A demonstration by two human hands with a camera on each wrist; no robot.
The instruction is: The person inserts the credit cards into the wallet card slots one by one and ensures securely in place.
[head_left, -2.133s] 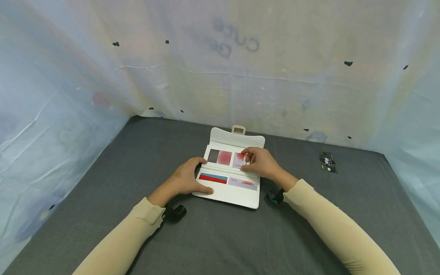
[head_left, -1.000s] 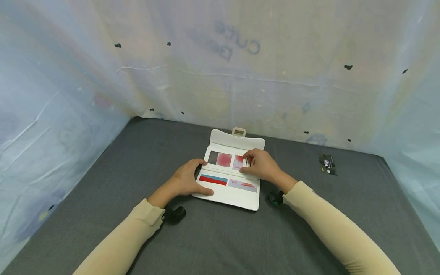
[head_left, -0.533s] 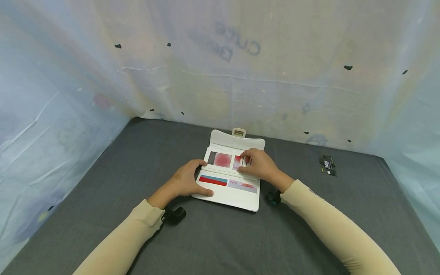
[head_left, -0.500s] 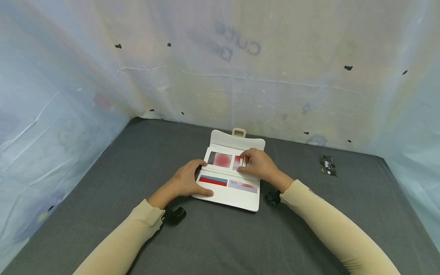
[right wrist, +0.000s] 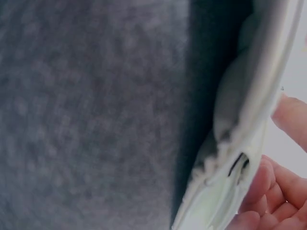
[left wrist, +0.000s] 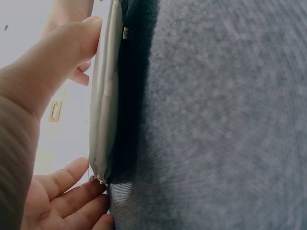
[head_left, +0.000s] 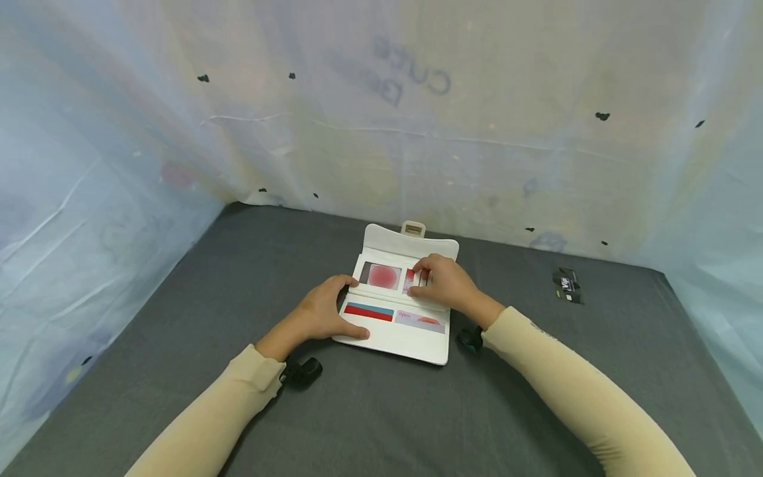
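While my right hand [head_left: 444, 285] pinches the pink card [head_left: 410, 279] in the upper right slot of the open white wallet [head_left: 399, 334], my left hand [head_left: 322, 311] grips the wallet's left edge, thumb flat on its lower panel. The wallet lies mid-mat, nearer the far edge of the grey mat [head_left: 179, 318]. I worry the card could jam or bend in its tight slot, and if my left grip eases, the wallet could slide. A black card [head_left: 567, 283] lies near the mat's far right corner.
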